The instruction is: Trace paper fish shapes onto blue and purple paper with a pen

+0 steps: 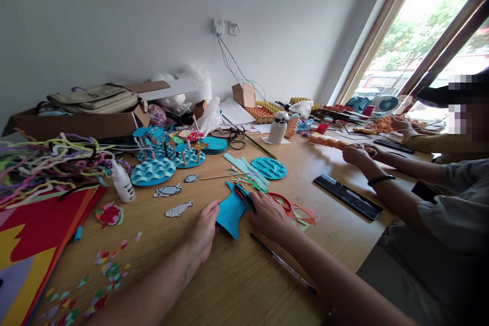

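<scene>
My left hand presses down on the left edge of a blue paper piece lying on the wooden table. My right hand rests on the paper's right side and grips a dark pen whose tip touches the blue paper. Red-handled scissors lie just right of that hand among orange paper scraps. A thin stick lies on the table near my right forearm.
Paper fish cutouts, a glue bottle and blue wave discs sit ahead left. Coloured sheets and pipe cleaners fill the left. Another person's hands work at right, beside a black ruler.
</scene>
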Demonstrator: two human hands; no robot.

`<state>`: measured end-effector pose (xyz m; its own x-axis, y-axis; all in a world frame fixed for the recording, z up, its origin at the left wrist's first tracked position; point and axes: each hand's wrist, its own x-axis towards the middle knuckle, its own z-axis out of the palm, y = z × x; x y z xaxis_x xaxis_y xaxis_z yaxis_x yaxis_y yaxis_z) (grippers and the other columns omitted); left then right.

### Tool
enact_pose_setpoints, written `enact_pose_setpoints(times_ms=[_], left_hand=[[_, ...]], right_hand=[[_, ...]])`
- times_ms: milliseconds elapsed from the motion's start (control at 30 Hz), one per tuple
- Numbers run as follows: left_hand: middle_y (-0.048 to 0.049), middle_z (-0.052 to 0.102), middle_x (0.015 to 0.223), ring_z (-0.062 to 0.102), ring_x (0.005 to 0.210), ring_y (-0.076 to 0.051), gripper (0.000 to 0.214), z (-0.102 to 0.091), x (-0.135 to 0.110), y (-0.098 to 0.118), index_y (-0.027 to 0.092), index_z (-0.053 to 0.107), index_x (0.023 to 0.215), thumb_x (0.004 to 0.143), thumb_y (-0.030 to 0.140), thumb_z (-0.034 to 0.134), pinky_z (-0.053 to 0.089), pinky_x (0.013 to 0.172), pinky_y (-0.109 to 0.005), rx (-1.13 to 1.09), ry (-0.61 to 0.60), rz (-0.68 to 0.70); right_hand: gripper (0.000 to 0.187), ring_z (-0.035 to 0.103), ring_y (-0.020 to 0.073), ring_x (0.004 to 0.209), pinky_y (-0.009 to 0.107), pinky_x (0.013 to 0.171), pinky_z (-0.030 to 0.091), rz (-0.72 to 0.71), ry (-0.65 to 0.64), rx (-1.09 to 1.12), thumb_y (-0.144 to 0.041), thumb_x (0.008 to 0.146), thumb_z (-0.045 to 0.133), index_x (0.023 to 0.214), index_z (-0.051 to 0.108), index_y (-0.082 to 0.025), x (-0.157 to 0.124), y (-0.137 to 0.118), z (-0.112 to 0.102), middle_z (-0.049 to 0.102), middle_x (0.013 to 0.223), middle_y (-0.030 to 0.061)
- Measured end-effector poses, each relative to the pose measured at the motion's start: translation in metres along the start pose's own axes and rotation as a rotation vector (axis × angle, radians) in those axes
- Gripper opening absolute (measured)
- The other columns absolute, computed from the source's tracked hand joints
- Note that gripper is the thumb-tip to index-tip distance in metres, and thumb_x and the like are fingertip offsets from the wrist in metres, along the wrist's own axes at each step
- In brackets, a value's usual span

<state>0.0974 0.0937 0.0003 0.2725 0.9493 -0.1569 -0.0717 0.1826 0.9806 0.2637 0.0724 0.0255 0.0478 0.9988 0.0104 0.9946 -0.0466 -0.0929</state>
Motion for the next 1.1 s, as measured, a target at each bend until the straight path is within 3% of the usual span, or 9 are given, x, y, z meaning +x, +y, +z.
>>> enact_pose_setpoints(times_ms=[133, 300, 467, 733, 933, 1033, 1100], left_hand=[[-0.0123, 0.059, 0.113, 0.045, 0.115, -0.030, 0.029, -0.014, 0.006, 0.011, 0.016, 0.065, 0.099, 0.072, 0.025, 0.061, 0.028, 0.102, -0.040, 0.344, -0.074, 0.148], [-0.0109, 0.059, 0.108, 0.050, 0.107, -0.030, 0.039, -0.031, -0.004, 0.017, 0.017, 0.065, 0.103, 0.064, 0.018, 0.060, 0.033, 0.097, -0.040, 0.678, -0.192, 0.258], [-0.0161, 0.049, 0.129, 0.041, 0.121, -0.033, 0.050, -0.034, -0.026, 0.007, 0.014, 0.060, 0.116, 0.066, 0.013, 0.055, 0.026, 0.103, -0.043, 0.871, -0.272, 0.298], [-0.0149, 0.042, 0.137, 0.038, 0.125, -0.034, 0.051, -0.031, -0.043, 0.002, 0.015, 0.056, 0.122, 0.072, 0.011, 0.051, 0.028, 0.104, -0.045, 1.031, -0.338, 0.379], [-0.0149, 0.033, 0.143, 0.030, 0.130, -0.032, 0.051, -0.022, -0.051, 0.009, 0.012, 0.044, 0.132, 0.082, 0.018, 0.049, 0.024, 0.106, -0.048, 1.430, -0.401, 0.300], [-0.0112, 0.031, 0.144, 0.026, 0.132, -0.032, 0.053, -0.021, -0.053, 0.006, 0.016, 0.041, 0.135, 0.085, 0.030, 0.048, 0.022, 0.107, -0.052, 1.444, -0.420, 0.304], [-0.0096, 0.032, 0.144, 0.026, 0.132, -0.032, 0.054, -0.023, -0.052, 0.001, 0.018, 0.040, 0.136, 0.086, 0.040, 0.046, 0.021, 0.107, -0.053, 1.413, -0.431, 0.321]], right_hand=[[0.032, 0.056, 0.0259, 0.100, 0.032, 0.076, 0.040, 0.024, 0.003, -0.016, -0.014, 0.079, 0.044, 0.110, 0.052, -0.015, 0.003, -0.001, 0.003, 0.058, 0.109, 0.0132], [0.036, 0.058, 0.0271, 0.097, 0.034, 0.075, 0.041, 0.066, -0.027, -0.029, -0.008, 0.078, 0.043, 0.113, 0.050, -0.014, 0.011, -0.002, 0.005, 0.060, 0.107, 0.0152], [0.034, 0.061, 0.0294, 0.094, 0.036, 0.073, 0.042, 0.092, -0.049, -0.030, -0.004, 0.082, 0.038, 0.112, 0.050, -0.011, 0.017, -0.006, 0.004, 0.062, 0.102, 0.0181], [0.032, 0.060, 0.0253, 0.091, 0.029, 0.069, 0.041, 0.064, 0.011, -0.048, 0.002, 0.083, 0.034, 0.106, 0.051, -0.011, 0.021, -0.004, -0.004, 0.057, 0.104, 0.0173], [0.023, 0.057, 0.0223, 0.094, 0.029, 0.073, 0.043, -0.104, 0.069, -0.086, -0.007, 0.088, 0.037, 0.105, 0.050, -0.015, 0.072, -0.011, -0.019, 0.056, 0.105, 0.0129], [0.021, 0.057, 0.0206, 0.096, 0.032, 0.079, 0.045, -0.171, 0.057, -0.116, -0.011, 0.090, 0.042, 0.109, 0.051, -0.013, 0.107, -0.018, -0.016, 0.057, 0.107, 0.0117], [0.025, 0.057, 0.0196, 0.095, 0.038, 0.080, 0.049, -0.193, 0.034, -0.139, -0.025, 0.091, 0.049, 0.112, 0.053, -0.014, 0.130, -0.022, -0.010, 0.057, 0.110, 0.0081]])
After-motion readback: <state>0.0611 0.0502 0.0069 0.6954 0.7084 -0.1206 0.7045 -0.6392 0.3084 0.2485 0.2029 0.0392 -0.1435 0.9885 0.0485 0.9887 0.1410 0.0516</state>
